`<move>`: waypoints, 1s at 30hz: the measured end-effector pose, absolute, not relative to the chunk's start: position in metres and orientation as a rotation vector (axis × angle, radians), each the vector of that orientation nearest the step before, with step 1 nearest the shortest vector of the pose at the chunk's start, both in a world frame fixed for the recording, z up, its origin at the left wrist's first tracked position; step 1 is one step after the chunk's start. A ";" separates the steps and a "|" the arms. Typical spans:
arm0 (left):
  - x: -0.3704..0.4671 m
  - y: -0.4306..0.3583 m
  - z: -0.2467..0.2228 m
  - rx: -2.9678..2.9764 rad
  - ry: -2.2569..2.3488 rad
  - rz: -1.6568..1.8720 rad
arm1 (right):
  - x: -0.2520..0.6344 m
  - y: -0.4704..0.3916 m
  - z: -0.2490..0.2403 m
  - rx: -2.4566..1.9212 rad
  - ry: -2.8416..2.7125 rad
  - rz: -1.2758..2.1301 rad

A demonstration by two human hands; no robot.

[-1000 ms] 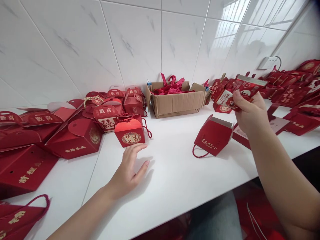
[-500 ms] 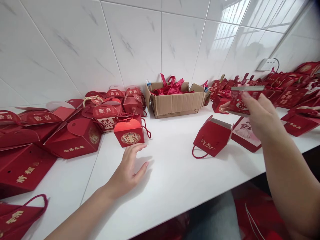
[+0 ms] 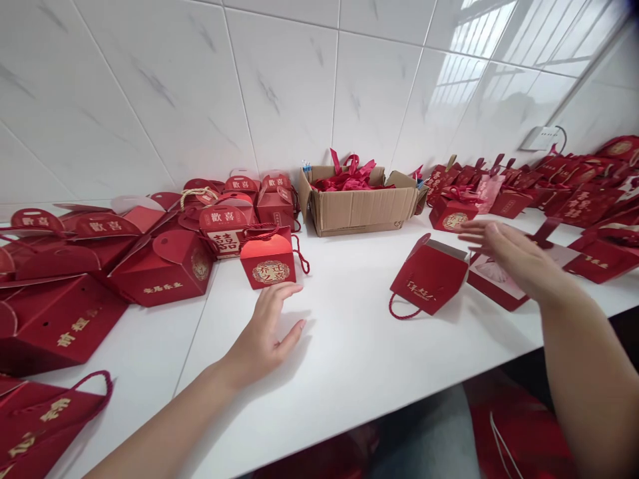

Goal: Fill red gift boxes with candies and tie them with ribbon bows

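My left hand [image 3: 267, 336] rests on the white table [image 3: 344, 372] with thumb and fingers apart and nothing in it, just in front of a small red box [image 3: 268, 261] with gold lettering and a cord. Over a pink-and-red box [image 3: 499, 279] on the right, my right hand [image 3: 514, 259] is spread out and empty. Left of that hand a red box [image 3: 430, 274] lies tilted, its dark red cord loop on the table. Behind the right hand stands another small red box [image 3: 452, 211] with a gold emblem.
A cardboard box [image 3: 360, 209] full of red ribbons stands against the tiled wall. Many red gift boxes [image 3: 162, 269] crowd the left side. More red boxes and bags [image 3: 589, 203] fill the back right, below a wall socket [image 3: 540, 138].
The small red packet in my right hand has left it, and that hand has opened and lowered slightly. The view has shifted a little. My left hand keeps its pose.
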State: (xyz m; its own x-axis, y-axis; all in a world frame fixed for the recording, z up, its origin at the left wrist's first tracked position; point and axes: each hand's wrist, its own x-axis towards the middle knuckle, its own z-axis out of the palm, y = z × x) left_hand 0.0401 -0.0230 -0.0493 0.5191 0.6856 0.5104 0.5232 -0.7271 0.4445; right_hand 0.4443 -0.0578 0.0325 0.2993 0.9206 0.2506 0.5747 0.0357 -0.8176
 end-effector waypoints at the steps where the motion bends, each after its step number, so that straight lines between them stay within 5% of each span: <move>1: 0.040 -0.024 -0.049 2.520 1.020 1.003 | 0.442 -0.056 0.024 -1.679 -1.328 0.567; 7: 0.040 -0.030 -0.043 2.408 0.945 0.965 | 0.379 -0.065 -0.005 -1.460 -1.317 1.020; 18: 0.039 -0.027 -0.043 2.073 0.990 1.155 | 0.297 -0.010 -0.002 -1.370 -1.703 1.167; 27: 0.033 -0.028 -0.035 2.370 0.787 1.424 | 0.286 -0.010 -0.032 -1.119 -1.728 0.725; 30: 0.036 -0.032 -0.018 2.669 0.686 1.222 | 0.292 -0.015 -0.030 -0.915 -1.826 0.701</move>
State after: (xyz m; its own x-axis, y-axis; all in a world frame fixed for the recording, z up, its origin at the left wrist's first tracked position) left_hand 0.0357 -0.0318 -0.0176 0.5696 0.4524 0.6863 0.3500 -0.8889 0.2955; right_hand 0.2920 -0.0149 -0.0295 -0.2760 0.8271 0.4896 0.2869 0.5571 -0.7793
